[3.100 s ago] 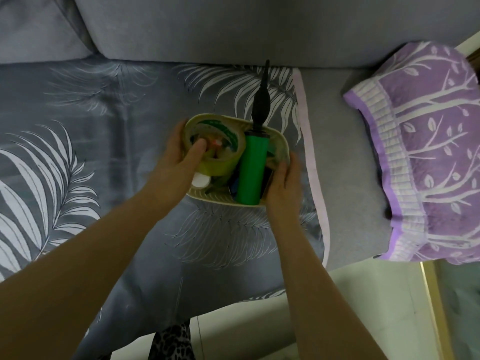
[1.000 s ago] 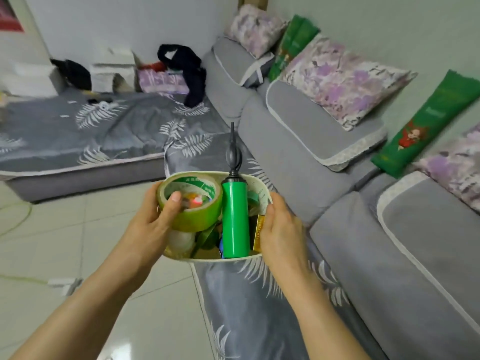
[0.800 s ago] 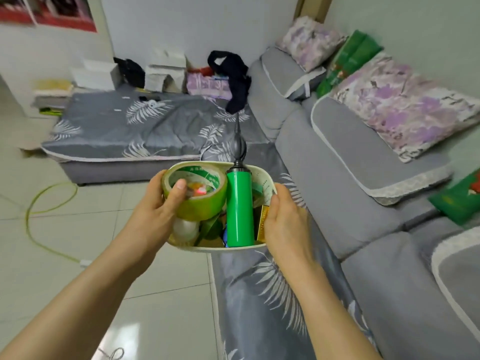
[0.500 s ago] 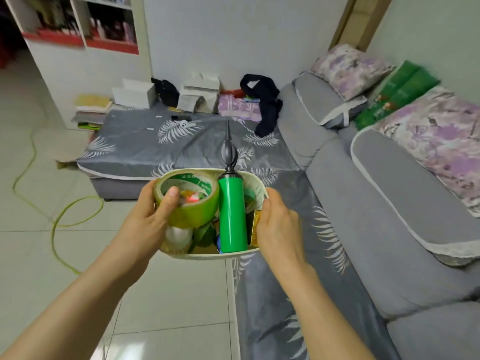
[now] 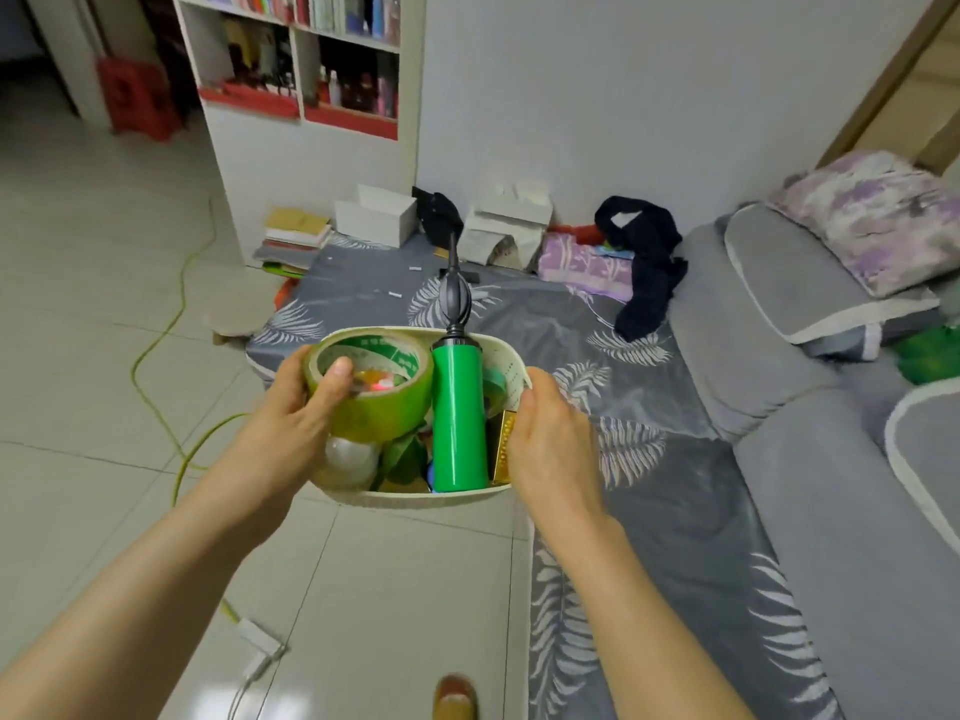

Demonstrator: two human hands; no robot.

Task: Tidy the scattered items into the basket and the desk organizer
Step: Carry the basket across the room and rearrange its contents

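I hold the basket (image 5: pixel 511 379) out in front of me with both arms stretched forward, above the tiled floor (image 5: pixel 104 283) at the edge of the grey leaf-print bed (image 5: pixel 571 324). My left hand (image 5: pixel 291 428) curls round the basket's left side, thumb hooked over the top of the tape (image 5: pixel 382 402) and pressing it against the rim. My right hand (image 5: pixel 550 439) clasps the right wall, fingers wrapped underneath out of sight, thumb along the rim. The basket is one cream oval tub with small perforations in its wall, and it is crammed full. Inside I count one wide roll of green tape, one green pump (image 5: pixel 460 418) standing upright with its black nozzle poking well above the rim, one white bulb (image 5: pixel 350 454) under the tape, and one gold box (image 5: pixel 505 444) wedged just beside my right hand. Something small glows red through the middle of the tape; I cannot tell what it is. More green and blue bits lie lower down, too hidden to count. A yellow-green cable (image 5: pixel 171 324) trails over the floor to my left, and a white shelf (image 5: pixel 306 96) stands beyond it.
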